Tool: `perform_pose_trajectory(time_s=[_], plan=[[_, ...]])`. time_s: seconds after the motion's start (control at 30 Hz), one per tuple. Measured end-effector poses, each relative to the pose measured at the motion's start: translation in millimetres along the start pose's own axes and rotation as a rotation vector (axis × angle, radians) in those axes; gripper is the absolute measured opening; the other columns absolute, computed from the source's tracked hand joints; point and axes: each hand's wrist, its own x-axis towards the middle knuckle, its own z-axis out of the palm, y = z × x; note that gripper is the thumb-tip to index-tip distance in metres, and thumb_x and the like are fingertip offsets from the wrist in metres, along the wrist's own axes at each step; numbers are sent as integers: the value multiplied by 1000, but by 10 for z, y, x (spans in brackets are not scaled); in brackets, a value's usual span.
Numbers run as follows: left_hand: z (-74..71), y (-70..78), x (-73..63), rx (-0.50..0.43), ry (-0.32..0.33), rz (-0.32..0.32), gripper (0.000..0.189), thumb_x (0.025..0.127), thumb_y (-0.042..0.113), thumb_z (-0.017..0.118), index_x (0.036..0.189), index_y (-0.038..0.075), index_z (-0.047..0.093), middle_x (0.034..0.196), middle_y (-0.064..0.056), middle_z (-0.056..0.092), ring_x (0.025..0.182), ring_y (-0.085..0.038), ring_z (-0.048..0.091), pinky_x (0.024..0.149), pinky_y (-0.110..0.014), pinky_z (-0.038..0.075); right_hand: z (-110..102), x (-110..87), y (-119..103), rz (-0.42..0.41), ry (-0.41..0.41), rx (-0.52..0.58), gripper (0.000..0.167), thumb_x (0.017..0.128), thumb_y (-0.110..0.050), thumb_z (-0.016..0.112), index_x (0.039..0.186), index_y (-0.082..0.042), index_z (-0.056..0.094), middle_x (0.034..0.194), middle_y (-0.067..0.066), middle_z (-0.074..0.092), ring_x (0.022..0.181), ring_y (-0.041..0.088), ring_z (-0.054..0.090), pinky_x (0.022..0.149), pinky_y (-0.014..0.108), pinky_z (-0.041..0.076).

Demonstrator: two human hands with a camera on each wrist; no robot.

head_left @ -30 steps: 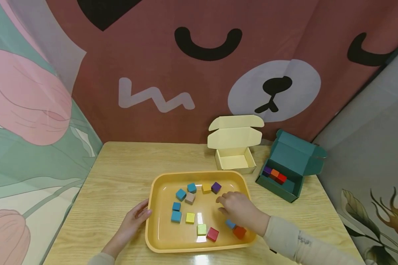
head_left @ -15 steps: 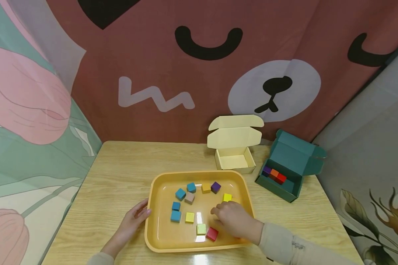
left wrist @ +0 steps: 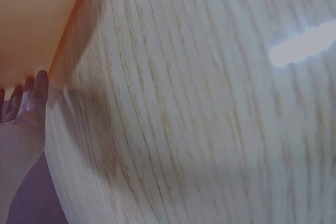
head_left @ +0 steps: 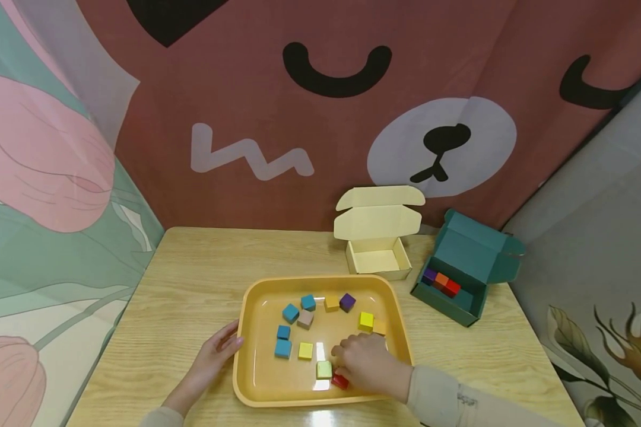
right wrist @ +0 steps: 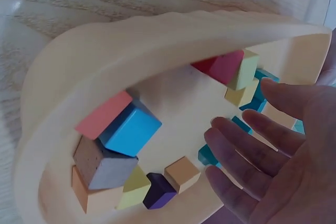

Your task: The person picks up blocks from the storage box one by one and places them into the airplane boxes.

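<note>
A yellow tray (head_left: 264, 379) on the table bears several colored cubes. My left hand (head_left: 216, 350) rests on the tray's left side, its fingers extended against the wall in the left wrist view. Over the tray's right half is my right hand (head_left: 365, 363), partly covering a red cube (head_left: 340, 382) beside a light green cube (head_left: 323, 370). In the right wrist view its fingers are loosely spread and hold nothing. That view also shows a bright blue cube (right wrist: 137, 125) and a grey-brown cube (right wrist: 102, 163), both hidden under the hand in the head view.
Behind the tray stands an open cream box (head_left: 378, 261). To its right, an open dark green box (head_left: 443, 305) contains purple, orange and red cubes. Blue cubes (head_left: 283, 348) lie at the tray's left; a purple cube (head_left: 347, 302) sits near its back wall.
My right hand has moved left and toward the tray's front, uncovering a bright yellow cube and part of an orange one, and now covers part of the red cube. The left hand stays put.
</note>
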Motion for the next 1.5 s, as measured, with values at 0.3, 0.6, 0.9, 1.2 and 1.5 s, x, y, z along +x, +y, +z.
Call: perform_pose_trajectory(time_s=[0.3,0.6,0.9,1.2,1.5], plan=[[0,-4,7,6,2,9,56,102,22,58,148,-1,39,154,-21,36,136,-40,42,109,-41,40,82,22,-30,17,-22,-34,23,85,-42,77,81,-22,66,66,-12,53,58,7,45,55,25,36],[-5,4,-4,-3,-9,9,55,102,21,57,149,-1,39,154,-21,37,136,-40,42,109,-42,40,165,36,-39,12,-53,-52,30,83,-44,77,76,-18,63,62,-11,47,55,5,38,53,24,31],[8,-8,5,-25,2,12,55,102,18,57,148,-3,38,152,-24,39,134,-40,44,105,-33,45,236,57,-69,-18,-26,-94,32,80,-44,80,72,-19,61,62,-10,51,54,4,45,48,23,36],[16,-1,9,-26,6,3,55,102,19,58,149,-3,38,152,-23,39,135,-40,44,107,-38,42,265,35,-110,-27,67,-130,26,73,-32,82,66,-19,60,59,-9,52,51,7,47,47,24,37],[11,8,4,-17,9,-9,56,102,21,58,149,-2,38,152,-22,38,136,-39,41,109,-38,41,272,31,-123,-21,54,-120,21,69,-12,76,63,-18,57,56,-7,47,49,7,40,45,24,34]])
